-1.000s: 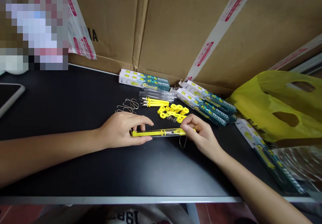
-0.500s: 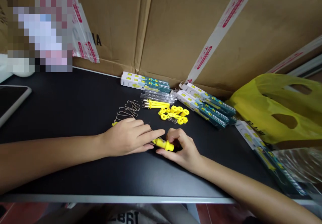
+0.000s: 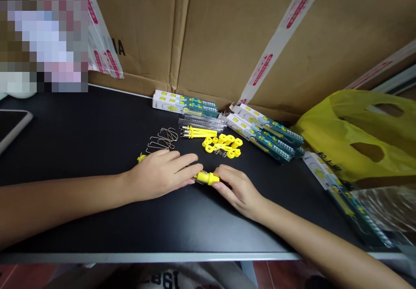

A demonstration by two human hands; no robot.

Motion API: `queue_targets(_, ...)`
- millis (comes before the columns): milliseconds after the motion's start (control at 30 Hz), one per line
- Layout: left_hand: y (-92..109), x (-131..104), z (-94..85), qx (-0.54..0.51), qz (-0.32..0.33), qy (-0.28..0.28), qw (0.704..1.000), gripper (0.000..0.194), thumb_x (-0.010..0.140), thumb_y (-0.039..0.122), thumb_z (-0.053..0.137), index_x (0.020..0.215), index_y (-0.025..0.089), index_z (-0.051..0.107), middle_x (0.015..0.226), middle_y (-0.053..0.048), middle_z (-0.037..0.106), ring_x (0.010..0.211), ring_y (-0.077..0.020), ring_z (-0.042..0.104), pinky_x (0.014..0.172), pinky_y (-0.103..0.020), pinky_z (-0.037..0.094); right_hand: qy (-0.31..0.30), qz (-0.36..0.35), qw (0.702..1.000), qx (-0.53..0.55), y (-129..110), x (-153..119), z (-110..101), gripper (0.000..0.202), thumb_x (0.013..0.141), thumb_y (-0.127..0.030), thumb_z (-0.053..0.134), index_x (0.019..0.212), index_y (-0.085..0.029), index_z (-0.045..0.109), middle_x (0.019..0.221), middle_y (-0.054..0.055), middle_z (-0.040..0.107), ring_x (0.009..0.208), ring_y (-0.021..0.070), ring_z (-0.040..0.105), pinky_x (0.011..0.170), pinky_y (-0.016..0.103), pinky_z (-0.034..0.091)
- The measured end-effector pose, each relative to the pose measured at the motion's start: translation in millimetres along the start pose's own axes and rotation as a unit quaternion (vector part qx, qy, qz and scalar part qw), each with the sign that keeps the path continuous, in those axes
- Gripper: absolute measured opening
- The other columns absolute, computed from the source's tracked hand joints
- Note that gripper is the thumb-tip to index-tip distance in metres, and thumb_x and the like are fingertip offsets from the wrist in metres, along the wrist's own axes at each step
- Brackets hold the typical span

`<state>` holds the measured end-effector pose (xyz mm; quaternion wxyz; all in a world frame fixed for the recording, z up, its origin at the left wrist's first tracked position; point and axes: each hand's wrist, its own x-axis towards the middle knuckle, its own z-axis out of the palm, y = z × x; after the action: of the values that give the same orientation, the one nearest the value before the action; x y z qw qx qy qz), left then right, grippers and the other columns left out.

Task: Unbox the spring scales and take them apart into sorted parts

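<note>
My left hand [image 3: 164, 173] is closed around a clear-tubed spring scale, its palm covering most of the tube. The scale's yellow end piece [image 3: 204, 177] sticks out past the fingertips, and a bit of yellow at its other end shows beyond the knuckles. My right hand [image 3: 238, 189] pinches the tip of that yellow end between thumb and fingers. Just beyond lie bent wire hooks [image 3: 162, 139], yellow rods with springs [image 3: 199, 132], clear tubes [image 3: 201, 122] and a cluster of small yellow caps and rings [image 3: 224, 144] with tiny springs.
Printed boxes [image 3: 185, 103] lie along the cardboard wall [image 3: 214, 42], with more boxes [image 3: 261, 135] right of them and another box [image 3: 344, 198] at the far right. A yellow plastic bag [image 3: 325, 137] slumps there. A phone [image 3: 13, 126] rests at the left of the black table [image 3: 97, 224].
My right thumb and fingers have closed onto the yellow end tip, where before they were more spread around it. My left hand still holds the tube. The whole view has shifted slightly.
</note>
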<state>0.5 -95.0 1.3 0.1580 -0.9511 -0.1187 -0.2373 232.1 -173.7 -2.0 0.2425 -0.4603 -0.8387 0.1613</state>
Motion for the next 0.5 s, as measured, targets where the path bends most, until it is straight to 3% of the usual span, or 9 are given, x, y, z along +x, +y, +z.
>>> queue_targets(133,0.7,0.1,1.8,0.012,0.005,-0.030,0.999,0.029,0.096,0.035,0.042,0.119,0.019,0.052,0.084,0.000,0.062,0.071,-0.0147,0.055,0.064,-0.029,0.035,-0.001,-0.007,1.000,0.006,0.5,1.1,0.8,0.028,0.097,-0.034,0.036,0.075,-0.019,0.044,0.069,0.001,0.045,0.064,0.0139,0.042,0.059,0.027,0.034)
queue_targets(500,2.4,0.4,-0.9,-0.002,0.000,-0.087,0.996,0.029,0.097,0.031,0.039,0.122,0.018,0.047,0.084,-0.002,0.056,0.071,-0.0156,0.054,0.064,-0.028,0.038,0.017,-0.062,0.998,-0.005,2.9,3.3,1.1,0.029,0.098,-0.035,0.035,0.074,-0.020,0.043,0.067,0.001,0.047,0.062,0.0149,0.041,0.057,0.027,0.033)
